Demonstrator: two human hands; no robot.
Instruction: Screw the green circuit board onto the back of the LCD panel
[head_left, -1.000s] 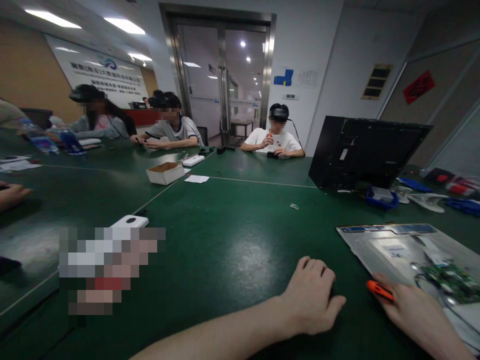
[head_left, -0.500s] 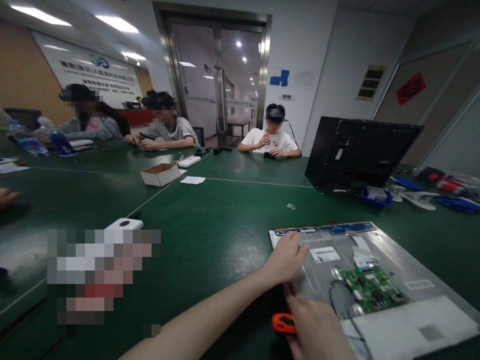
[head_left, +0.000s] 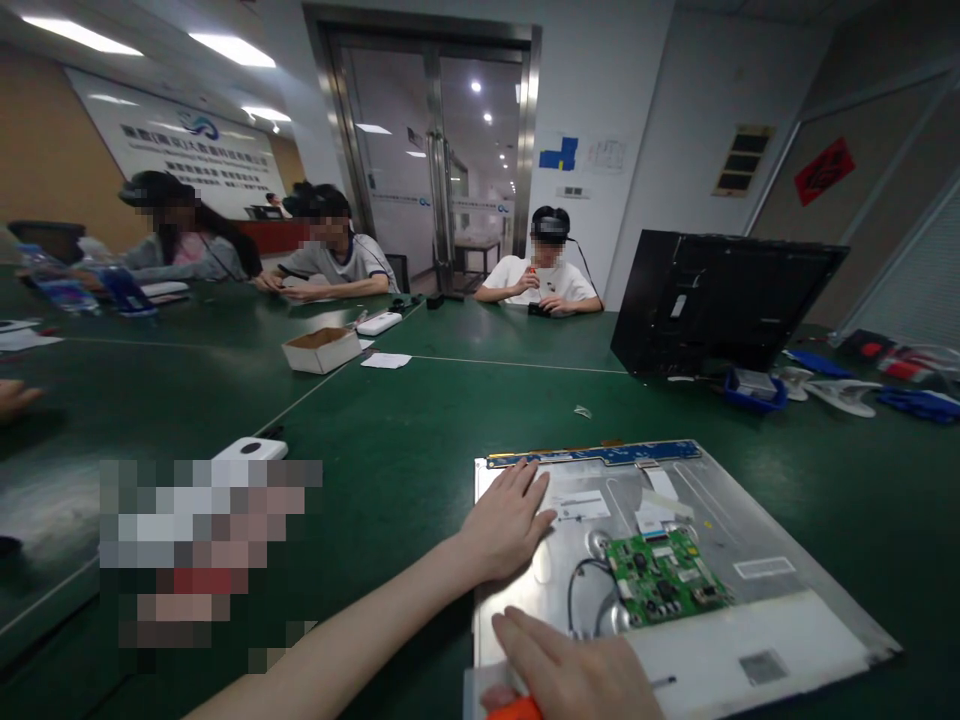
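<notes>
A flat metal-backed display panel (head_left: pixel 720 540) lies on the table in front of me, with a blue circuit strip (head_left: pixel 592 455) along its far edge and a green circuit board (head_left: pixel 667 580) on its back. My left hand (head_left: pixel 510 515) rests flat on the panel's far left part, fingers spread. Near the panel's lower left, my right hand (head_left: pixel 570 660) grips an orange-handled tool (head_left: pixel 516 709); the tool's kind cannot be made out, as most of it is under the hand or out of frame. A dark cable (head_left: pixel 577 590) loops beside the board.
A black monitor housing (head_left: pixel 720 300) stands at the back right, beside a blue tray (head_left: pixel 754 390) and blue gloves (head_left: pixel 919 403). A white box (head_left: pixel 322 350) and a white device (head_left: pixel 251 450) are to the left. Several people sit around the green table (head_left: pixel 405 440).
The panel has shifted left across the table, and my left hand with it. My right hand has also moved left and a little nearer, with the orange handle.
</notes>
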